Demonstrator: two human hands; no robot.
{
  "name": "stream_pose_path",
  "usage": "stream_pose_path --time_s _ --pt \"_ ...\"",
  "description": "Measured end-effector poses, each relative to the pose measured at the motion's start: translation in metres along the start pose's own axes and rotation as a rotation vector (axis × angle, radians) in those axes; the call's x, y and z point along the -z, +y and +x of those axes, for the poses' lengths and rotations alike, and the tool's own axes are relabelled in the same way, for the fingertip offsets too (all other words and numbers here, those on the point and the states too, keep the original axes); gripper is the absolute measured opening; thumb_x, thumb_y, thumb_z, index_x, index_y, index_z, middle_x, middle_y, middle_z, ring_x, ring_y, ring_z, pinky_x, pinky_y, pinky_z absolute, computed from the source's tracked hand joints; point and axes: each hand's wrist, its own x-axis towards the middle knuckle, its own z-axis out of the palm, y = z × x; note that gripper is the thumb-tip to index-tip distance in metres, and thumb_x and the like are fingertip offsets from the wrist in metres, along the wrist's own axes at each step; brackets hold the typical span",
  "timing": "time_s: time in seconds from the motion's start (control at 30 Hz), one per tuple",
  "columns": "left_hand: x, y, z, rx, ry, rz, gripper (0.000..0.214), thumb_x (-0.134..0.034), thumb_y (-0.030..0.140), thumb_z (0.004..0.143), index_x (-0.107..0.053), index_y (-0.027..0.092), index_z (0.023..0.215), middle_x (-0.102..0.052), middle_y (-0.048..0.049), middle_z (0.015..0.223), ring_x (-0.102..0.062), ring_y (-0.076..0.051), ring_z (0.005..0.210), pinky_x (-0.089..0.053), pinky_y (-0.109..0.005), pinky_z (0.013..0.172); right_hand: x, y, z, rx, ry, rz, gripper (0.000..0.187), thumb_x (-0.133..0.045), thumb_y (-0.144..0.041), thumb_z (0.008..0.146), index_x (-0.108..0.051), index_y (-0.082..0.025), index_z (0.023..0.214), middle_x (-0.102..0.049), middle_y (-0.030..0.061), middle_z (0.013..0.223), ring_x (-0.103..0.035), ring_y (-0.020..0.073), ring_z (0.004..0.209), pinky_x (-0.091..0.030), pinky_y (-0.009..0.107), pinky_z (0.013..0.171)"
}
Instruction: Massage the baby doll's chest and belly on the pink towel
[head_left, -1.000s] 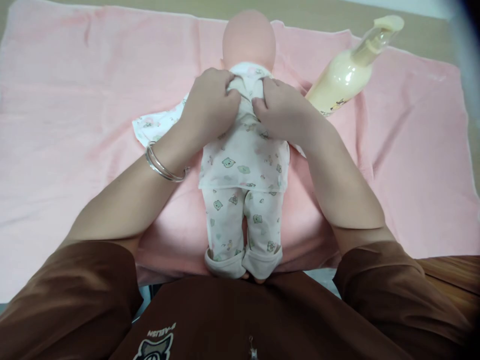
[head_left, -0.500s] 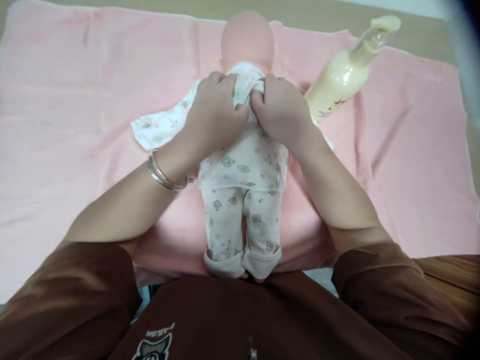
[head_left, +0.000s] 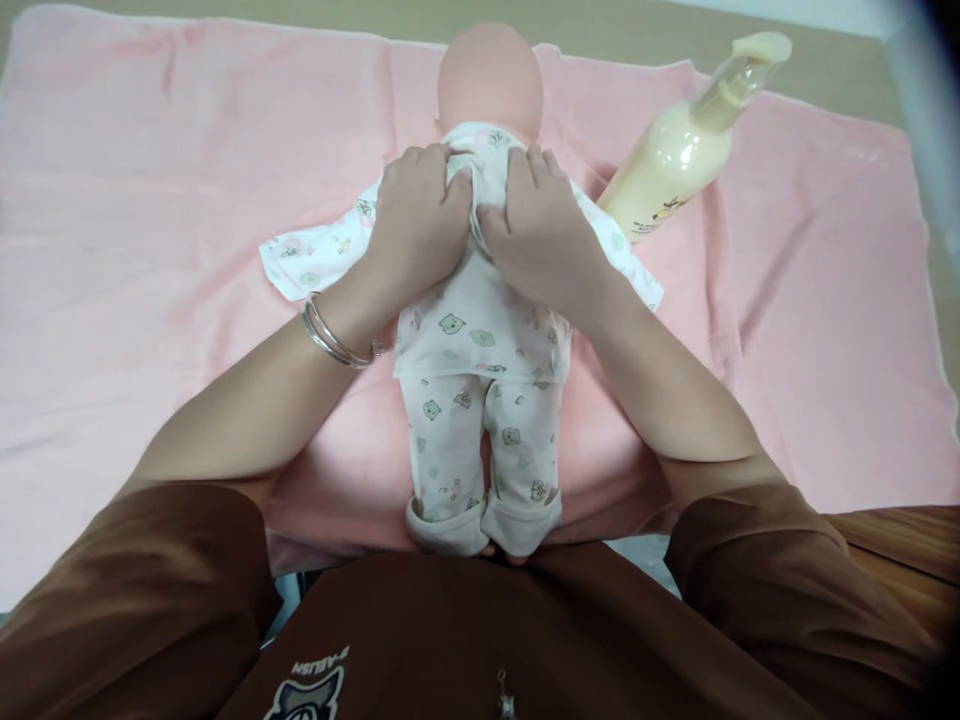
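Observation:
A baby doll (head_left: pixel 489 85) lies lengthwise in front of me, its bald head away from me and no face showing. It wears a white printed top (head_left: pixel 480 335) and matching trousers (head_left: pixel 448 440) with turned-up cuffs. My left hand (head_left: pixel 420 215) rests on the left of its upper back, fingers laid over the shoulder, thumb pointing inward. Mirroring it, my right hand (head_left: pixel 544 230) lies on the right side, fingers stretched towards the shoulder and thumb towards the spine. The cloth is creased between the thumbs. Part of each palm's contact is hidden.
Under the doll spreads a pink blanket (head_left: pixel 150 180) with folds. A pale yellow pump bottle (head_left: pixel 679 160) lies slanted on it, right of the doll's shoulder and close to its sleeve. Wooden surface (head_left: pixel 892 540) shows at the lower right.
Both thumbs have moved apart from the middle of the back, and my right hand has shifted slightly left and flattened. More of the right sleeve shows now.

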Motion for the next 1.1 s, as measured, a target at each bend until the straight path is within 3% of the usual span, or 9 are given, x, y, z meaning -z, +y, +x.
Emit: stream_pose_path --time_s 0.07,0.2,0.4,0.5,0.6,0.73,0.83,0.93,1.1 --pt "-0.002 0.002 -0.004 -0.063 0.054 0.098 0.026 -0.034 0.037 0.090 -0.055 0.026 0.103 -0.056 -0.0094 0.098 -0.046 -0.028 0.099 -0.036 -0.047 0.093 0.000 0.008 0.009 -0.022 -0.002 0.037 0.045 -0.026 -0.036 0.096 -0.049 -0.011 0.126 -0.046 0.0132 0.138 -0.035 0.0255 0.134 -0.027 0.044 0.116" --pt "0.007 0.019 -0.015 -0.175 0.033 0.171 0.004 -0.045 0.024 0.082 -0.048 0.027 0.081 -0.053 -0.0118 0.091 -0.047 -0.031 0.092 -0.039 -0.047 0.085 -0.001 0.019 0.018 -0.036 -0.008 0.082 0.043 -0.021 -0.042 0.097 -0.053 -0.022 0.115 -0.054 0.0099 0.126 -0.043 0.0243 0.125 -0.031 0.043 0.111" --pt "0.019 0.032 -0.020 -0.105 0.026 0.085 0.028 -0.046 0.010 0.080 -0.028 0.024 0.064 -0.049 -0.0071 0.078 -0.047 -0.025 0.082 -0.037 -0.039 0.073 -0.001 0.014 0.009 -0.042 -0.019 0.131 0.053 -0.021 -0.045 0.093 -0.041 -0.023 0.137 -0.045 0.0060 0.139 -0.028 0.0227 0.137 -0.021 0.047 0.116" --pt "0.013 0.024 -0.011 -0.073 0.043 0.060 0.024 -0.046 0.011 0.083 -0.036 0.025 0.066 -0.052 -0.0063 0.080 -0.047 -0.024 0.082 -0.035 -0.038 0.074 -0.001 0.009 0.003 -0.012 0.005 0.180 0.057 -0.024 -0.046 0.090 -0.030 -0.029 0.145 -0.040 -0.0006 0.144 -0.018 0.0194 0.141 -0.018 0.049 0.116" --pt "0.004 0.012 -0.001 0.003 0.076 0.031 0.010 -0.047 0.017 0.087 -0.053 0.024 0.084 -0.058 -0.0047 0.093 -0.048 -0.023 0.091 -0.035 -0.038 0.081 -0.002 0.004 -0.004 0.026 0.034 0.200 0.062 -0.022 -0.045 0.090 -0.029 -0.021 0.146 -0.030 0.0023 0.151 -0.018 0.0204 0.141 -0.015 0.047 0.118" --pt "-0.004 0.001 0.005 0.016 0.093 -0.024 0.017 -0.041 0.025 0.094 -0.058 0.024 0.093 -0.061 -0.0013 0.098 -0.049 -0.019 0.092 -0.034 -0.036 0.084 0.001 -0.004 -0.015 0.060 0.054 0.141 0.056 -0.023 -0.043 0.092 -0.031 -0.024 0.144 -0.029 0.0017 0.151 -0.020 0.0220 0.142 -0.018 0.048 0.117" --pt "-0.006 0.001 0.004 -0.030 0.159 0.015 0.020 -0.040 0.023 0.095 -0.057 0.022 0.085 -0.059 -0.0021 0.088 -0.048 -0.018 0.085 -0.035 -0.035 0.079 0.006 -0.007 -0.017 0.117 0.071 0.047 0.046 -0.023 -0.036 0.094 -0.042 -0.022 0.134 -0.043 0.0085 0.141 -0.034 0.0253 0.133 -0.028 0.046 0.113" --pt "-0.004 0.009 -0.003 -0.071 0.139 0.201 0.016 -0.041 0.017 0.090 -0.054 0.023 0.080 -0.054 -0.0062 0.081 -0.047 -0.022 0.081 -0.035 -0.039 0.074 0.007 0.001 -0.006 0.080 0.103 0.011 0.033 -0.026 -0.029 0.092 -0.053 -0.021 0.110 -0.059 0.0118 0.111 -0.054 0.0276 0.104 -0.045 0.044 0.091" --pt "0.010 0.030 -0.023 -0.256 0.063 0.253 0.022 -0.043 0.012 0.079 -0.055 0.024 0.091 -0.054 -0.0128 0.098 -0.048 -0.032 0.097 -0.039 -0.045 0.088 -0.001 0.030 0.020 0.002 0.073 -0.017 0.044 -0.016 -0.039 0.098 -0.056 -0.022 0.089 -0.062 0.0103 0.091 -0.058 0.0272 0.086 -0.049 0.042 0.076"
